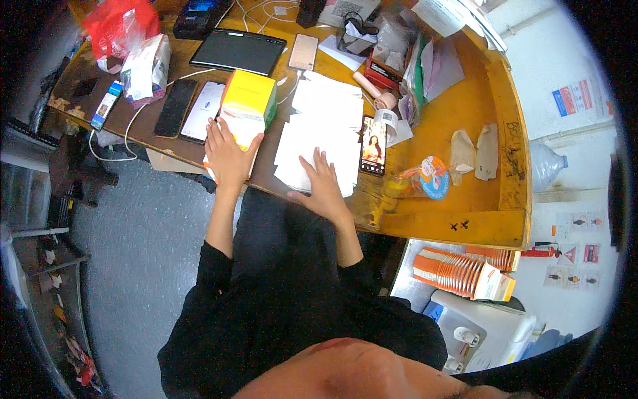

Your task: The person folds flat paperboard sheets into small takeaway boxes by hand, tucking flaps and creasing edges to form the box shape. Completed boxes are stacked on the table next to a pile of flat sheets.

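My left hand [229, 154] grips the near end of a yellow and white carton [247, 105] that rests on the wooden table [465, 120]. To its right lies a pile of flat white sheets [325, 130]. My right hand [323, 181] lies flat on the near edge of that pile, fingers spread. A lit phone [374, 144] sits right beside the pile.
A dark tablet [238, 50], two more phones [189, 108], a pink phone [304, 52], cables, a red bag [119, 26] and tape rolls crowd the table. A stack of orange folded cartons [458, 269] sits low at the right. Grey floor lies to the left.
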The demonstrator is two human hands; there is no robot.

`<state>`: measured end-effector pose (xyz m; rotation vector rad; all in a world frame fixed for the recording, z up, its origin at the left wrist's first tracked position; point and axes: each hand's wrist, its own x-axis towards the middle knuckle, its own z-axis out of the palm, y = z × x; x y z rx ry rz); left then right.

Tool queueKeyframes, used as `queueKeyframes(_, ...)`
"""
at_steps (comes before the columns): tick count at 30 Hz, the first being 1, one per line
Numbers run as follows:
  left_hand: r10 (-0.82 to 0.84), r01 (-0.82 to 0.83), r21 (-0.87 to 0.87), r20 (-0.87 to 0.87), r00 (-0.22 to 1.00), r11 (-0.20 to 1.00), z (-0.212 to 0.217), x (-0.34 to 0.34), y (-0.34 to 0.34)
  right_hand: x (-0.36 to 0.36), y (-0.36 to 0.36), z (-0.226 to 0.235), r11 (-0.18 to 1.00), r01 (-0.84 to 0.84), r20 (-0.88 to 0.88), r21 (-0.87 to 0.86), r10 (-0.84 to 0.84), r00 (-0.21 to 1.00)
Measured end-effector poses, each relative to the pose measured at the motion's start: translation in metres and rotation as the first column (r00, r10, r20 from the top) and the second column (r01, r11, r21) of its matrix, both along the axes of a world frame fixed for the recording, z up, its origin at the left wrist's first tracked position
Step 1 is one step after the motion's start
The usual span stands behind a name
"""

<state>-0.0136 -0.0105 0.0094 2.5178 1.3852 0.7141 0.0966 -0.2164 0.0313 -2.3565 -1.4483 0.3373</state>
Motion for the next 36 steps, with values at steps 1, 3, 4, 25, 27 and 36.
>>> queueKeyframes(1,0.015,-0.016,-0.014,-0.056,0.998,1.000,0.006,0.002,0.002,-0.003,-0.004,0.000,1.000,0.006,0.012,0.012,-0.007,1.000)
queueKeyframes(3,0.009,-0.014,-0.043,-0.099,0.995,0.999,0.020,0.005,0.009,-0.004,-0.005,0.001,1.000,0.012,0.031,0.009,-0.012,0.999)
queueKeyframes(4,0.010,-0.012,-0.022,-0.111,0.994,1.000,0.027,0.008,0.013,-0.003,-0.004,0.002,1.000,0.009,0.041,-0.005,-0.009,0.999)
queueKeyframes(25,-0.416,0.349,0.266,0.263,0.870,0.899,-0.003,0.023,0.054,0.009,-0.003,-0.012,0.993,-0.115,0.277,0.005,0.109,0.955)
queueKeyframes(27,-0.399,0.307,0.374,0.200,0.895,0.875,-0.003,0.023,0.052,0.008,-0.006,-0.017,0.987,-0.159,0.372,-0.011,0.152,0.916)
queueKeyframes(36,-0.531,0.525,0.163,-0.007,0.847,0.835,0.034,0.023,0.058,0.029,-0.012,-0.021,0.944,-0.330,0.410,-0.008,0.304,0.860)
